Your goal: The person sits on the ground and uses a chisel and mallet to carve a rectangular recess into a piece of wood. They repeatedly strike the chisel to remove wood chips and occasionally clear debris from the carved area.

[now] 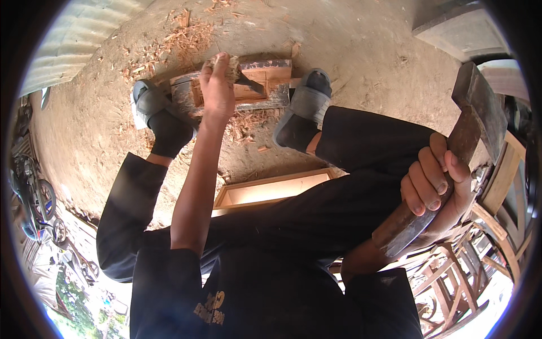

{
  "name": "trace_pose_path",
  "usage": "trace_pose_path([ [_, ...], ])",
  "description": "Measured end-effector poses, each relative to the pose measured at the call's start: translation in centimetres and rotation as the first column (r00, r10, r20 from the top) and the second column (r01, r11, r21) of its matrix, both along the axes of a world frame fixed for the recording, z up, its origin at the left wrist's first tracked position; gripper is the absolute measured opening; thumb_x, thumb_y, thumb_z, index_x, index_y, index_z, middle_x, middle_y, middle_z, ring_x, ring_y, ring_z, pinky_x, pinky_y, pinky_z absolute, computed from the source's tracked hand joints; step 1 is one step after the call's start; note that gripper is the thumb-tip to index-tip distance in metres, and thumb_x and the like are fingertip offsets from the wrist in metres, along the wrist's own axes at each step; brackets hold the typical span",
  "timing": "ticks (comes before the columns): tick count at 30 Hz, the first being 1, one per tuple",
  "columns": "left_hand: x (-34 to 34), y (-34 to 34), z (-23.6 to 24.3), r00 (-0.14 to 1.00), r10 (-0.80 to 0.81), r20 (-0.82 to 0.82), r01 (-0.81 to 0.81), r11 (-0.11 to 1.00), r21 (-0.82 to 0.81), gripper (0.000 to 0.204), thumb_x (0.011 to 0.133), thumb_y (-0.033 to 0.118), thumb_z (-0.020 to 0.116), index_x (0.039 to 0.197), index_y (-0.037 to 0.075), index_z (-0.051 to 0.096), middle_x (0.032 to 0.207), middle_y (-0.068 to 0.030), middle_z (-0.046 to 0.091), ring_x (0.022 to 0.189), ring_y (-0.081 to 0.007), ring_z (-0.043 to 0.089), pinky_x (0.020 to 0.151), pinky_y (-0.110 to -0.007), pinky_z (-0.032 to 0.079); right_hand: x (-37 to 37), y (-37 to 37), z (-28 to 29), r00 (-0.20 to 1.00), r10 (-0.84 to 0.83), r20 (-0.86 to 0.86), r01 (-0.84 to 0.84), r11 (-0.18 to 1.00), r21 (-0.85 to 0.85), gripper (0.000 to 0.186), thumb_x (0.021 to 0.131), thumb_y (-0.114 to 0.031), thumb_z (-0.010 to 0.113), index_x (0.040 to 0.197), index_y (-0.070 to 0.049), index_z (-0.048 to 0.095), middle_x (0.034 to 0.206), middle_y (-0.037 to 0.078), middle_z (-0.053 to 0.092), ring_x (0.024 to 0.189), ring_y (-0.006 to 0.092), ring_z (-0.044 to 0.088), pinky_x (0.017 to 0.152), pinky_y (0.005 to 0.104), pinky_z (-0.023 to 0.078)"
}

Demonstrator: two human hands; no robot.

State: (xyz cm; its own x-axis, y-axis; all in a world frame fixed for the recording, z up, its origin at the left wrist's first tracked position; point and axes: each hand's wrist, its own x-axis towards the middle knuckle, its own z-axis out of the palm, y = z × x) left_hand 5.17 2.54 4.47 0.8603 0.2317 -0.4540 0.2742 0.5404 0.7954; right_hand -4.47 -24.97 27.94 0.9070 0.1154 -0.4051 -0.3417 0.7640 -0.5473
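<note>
My left hand (218,90) is closed around a chisel (251,85) with a frayed, light-coloured handle end. Its dark blade slants down to the right, over a recess in a wooden workpiece (279,85). That piece has dark, worn edges and freshly cut, lighter hollows, and lies on the ground between my feet. Raised on the right, my right hand (437,181) grips a dark wooden mallet (480,110) by its handle. The mallet's blocky head is up, well apart from the chisel. Whether the chisel's tip touches the wood, I cannot tell.
Wood chips (189,42) lie scattered on the dirt floor around the workpiece. My sandalled feet (152,104) stand at both its ends. A shallow wooden frame (271,189) lies near my legs. Wooden chair frames (451,277) are stacked at right, and motorcycles (42,198) stand at far left.
</note>
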Motion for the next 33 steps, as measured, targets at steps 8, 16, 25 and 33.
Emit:
trace_pose_path([
  [8, -1.6, -1.9, -0.6, 0.985, 0.164, -0.049, -0.162, 0.985, 0.053, 0.020, 0.092, 0.017, 0.057, 0.100, -0.001, 0.054, 0.098, -0.0059, 0.058, 0.090, -0.0121, 0.056, 0.073, -0.027, 0.048, 0.0, -0.3, -0.5, 1.000, -0.013, 0.017, 0.012, 0.997, 0.079, 0.015, 0.096, -0.011, 0.037, 0.081, -0.007, 0.033, 0.061, 0.000, 0.034, 0.043, 0.0096, 0.034, 0.041, 0.0282, 0.039],
  [16, -2.7, -2.3, -1.7, 0.992, -0.039, 0.121, 0.019, 0.986, 0.166, 0.019, 0.092, 0.022, 0.059, 0.089, 0.005, 0.051, 0.072, -0.0025, 0.058, 0.055, -0.0077, 0.051, 0.048, -0.019, 0.043, -0.1, -0.6, -0.7, 0.999, -0.023, 0.025, 0.022, 0.997, 0.068, 0.015, 0.095, -0.010, 0.038, 0.081, -0.008, 0.033, 0.061, 0.000, 0.035, 0.043, 0.0092, 0.034, 0.042, 0.0277, 0.038],
  [25, -5.4, -9.0, -0.7, 0.978, 0.027, 0.206, -0.053, 0.991, 0.120, 0.011, 0.095, 0.017, 0.054, 0.095, 0.009, 0.047, 0.067, 0.0026, 0.048, 0.051, -0.0035, 0.041, 0.038, -0.020, 0.034, -0.7, -0.7, -0.9, 1.000, -0.020, -0.017, 0.021, 0.995, 0.102, 0.016, 0.095, -0.011, 0.040, 0.081, -0.008, 0.034, 0.061, 0.000, 0.034, 0.044, 0.0092, 0.035, 0.043, 0.0265, 0.036],
  [33, -5.0, -10.4, -0.4, 0.971, -0.060, 0.233, -0.006, 0.962, 0.273, 0.035, 0.083, 0.017, 0.069, 0.106, 0.003, 0.048, 0.082, -0.0094, 0.059, 0.074, -0.0182, 0.058, 0.068, -0.031, 0.048, -1.0, -1.5, -2.0, 0.997, -0.061, -0.040, 0.065, 0.993, 0.102, 0.019, 0.093, -0.011, 0.043, 0.076, -0.010, 0.036, 0.062, -0.002, 0.033, 0.046, 0.0092, 0.034, 0.046, 0.0266, 0.035],
])
